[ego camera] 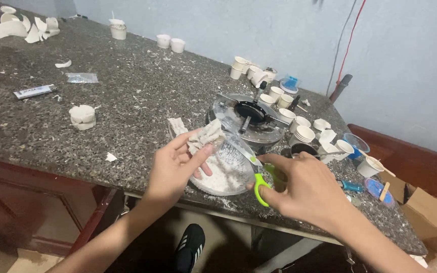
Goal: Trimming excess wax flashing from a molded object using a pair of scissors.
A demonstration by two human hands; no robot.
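Plaster piece (204,137), white and ridged, sits over the near edge of the desk (127,101), pinched between thumb and fingers of the left hand (175,169); that grip is closed on it. Far left on the desk lie curved white shards (21,28), a small tube (34,91), a clear bag (82,77) and a white lump (83,117). Directly below the plaster piece stands a clear bowl (228,174) holding white powder and crumbs, at the desk's near edge. The right hand (304,189) is closed on scissors (259,174) with green handles; fingers pass through the loops, and the blades point up-left toward the plaster piece, over the bowl. How far apart the blades stand cannot be told. Behind the bowl rests a round metal device (251,119) with a black centre. Right of it, many small white cups (304,134) are clustered, some stacked. Further right lie a blue lid (378,189) and a wooden stick (384,191). A cardboard box (433,207) sits beyond the desk's right end. A black shoe (190,245) shows under the desk.
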